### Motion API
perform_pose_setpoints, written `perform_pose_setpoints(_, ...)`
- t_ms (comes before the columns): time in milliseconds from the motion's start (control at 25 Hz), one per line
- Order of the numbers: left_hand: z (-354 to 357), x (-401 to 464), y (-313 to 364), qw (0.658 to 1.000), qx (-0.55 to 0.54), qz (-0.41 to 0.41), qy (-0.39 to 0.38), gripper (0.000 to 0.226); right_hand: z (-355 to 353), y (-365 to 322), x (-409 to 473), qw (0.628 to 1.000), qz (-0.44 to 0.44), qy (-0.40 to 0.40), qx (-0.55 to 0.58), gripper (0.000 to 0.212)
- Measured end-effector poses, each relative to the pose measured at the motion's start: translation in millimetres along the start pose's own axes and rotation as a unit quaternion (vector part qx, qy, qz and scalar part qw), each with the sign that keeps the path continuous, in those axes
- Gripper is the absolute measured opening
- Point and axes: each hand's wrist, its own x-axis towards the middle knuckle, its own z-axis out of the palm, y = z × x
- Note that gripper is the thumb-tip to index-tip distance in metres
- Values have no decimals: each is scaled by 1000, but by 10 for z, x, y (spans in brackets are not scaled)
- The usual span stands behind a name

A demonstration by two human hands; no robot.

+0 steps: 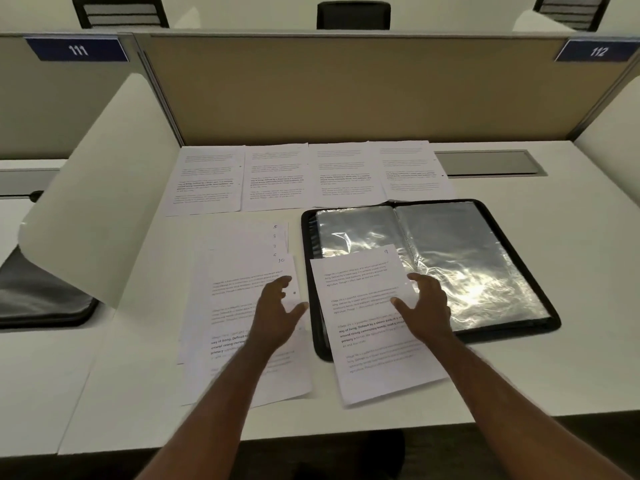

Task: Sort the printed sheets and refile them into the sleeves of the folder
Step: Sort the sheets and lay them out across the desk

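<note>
Folder [429,268] open, visible sleeves empty. Sheet 9 [374,323] laid on it, unfiled. Stack [239,306] and four-sheet row [308,176] remain. Both hands' fingers spread, holding nothing.

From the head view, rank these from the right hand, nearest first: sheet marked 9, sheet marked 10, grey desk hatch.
1. Sheet marked 9: under the right hand, on the folder.
2. Sheet marked 10: left, beneath the left hand.
3. Grey desk hatch: far back, right.
</note>
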Motion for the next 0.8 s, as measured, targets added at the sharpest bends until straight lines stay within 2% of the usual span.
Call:
perform_pose_setpoints(120, 353, 50, 312, 994, -52, -44, -82, 71, -414, 475, 202, 993, 101, 60, 21, 61)
perform_pose_setpoints(200, 547, 120, 419, 989, -68, -65, -110, 74, -723, 841, 328, 983, 157, 91, 6, 65)
perform_pose_setpoints(280, 723, 205, 443, 990, -30, -83, -111, 81, -1016, 1189, 446, 968, 231, 97, -28, 71)
perform_pose_setpoints(400, 963, 280, 457, 987, 60, -113, -92, 87, -1268, 1548, 536, 935, 343, 60, -61, 78)
perform_pose_setpoints(520, 1049, 311, 480, 984, 121, -130, -18, 84, -1297, 1746, 591, 937, 335, 18, -93, 82)
perform_pose_setpoints(640, 1099, 326, 532, 977, 138, -156, 34, 84, -1353, 1816, 701, 936, 338, 24, -92, 89)
perform_pose_setpoints(800, 1130, 366, 592, 977, 88, -181, 72, 88, -1370, 1793, 745, 929, 340, 15, -145, 98)
